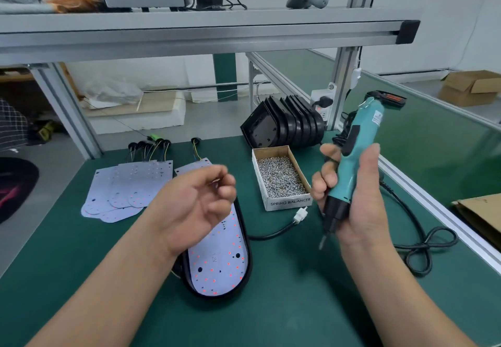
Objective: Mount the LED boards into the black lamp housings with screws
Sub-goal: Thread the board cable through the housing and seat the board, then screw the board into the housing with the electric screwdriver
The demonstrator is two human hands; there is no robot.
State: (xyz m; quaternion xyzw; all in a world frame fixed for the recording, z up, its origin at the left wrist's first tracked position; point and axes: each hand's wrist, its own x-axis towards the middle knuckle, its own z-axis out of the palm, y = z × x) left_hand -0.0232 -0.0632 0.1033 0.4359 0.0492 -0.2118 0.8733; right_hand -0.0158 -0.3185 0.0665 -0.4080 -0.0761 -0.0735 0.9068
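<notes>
The right hand (360, 203) is wrapped round a teal electric screwdriver (363, 135), held upright and clear of the bench, its bit (323, 241) pointing down and slightly toward the left hand. The left hand (200, 205) hovers palm-up with its fingers loosely curled. The fingertips are blurred, so I cannot tell whether they pinch a screw or hold nothing.

Directly under the left hand a black lamp housing (246, 270) lies open side up on the green bench mat (298, 306). A white LED board (217, 262) is already seated inside it. No screw heads can be made out on the board, so the step in hand looks like fastening this board (placing is done, driving is not).

Between the two hands and a little beyond them sits an open cardboard box of screws (279, 178). Past that box is a stack of empty housings (284, 124). Beyond the left hand and to its outer side, spare LED boards (127, 186) lie fanned out with their wires. The screwdriver's power cord (423, 249) loops on the mat beyond the right hand.

Next, a screw has to reach one of the board's holes, and the bit must come down square onto it. The left hand will likely need to steady the housing.
</notes>
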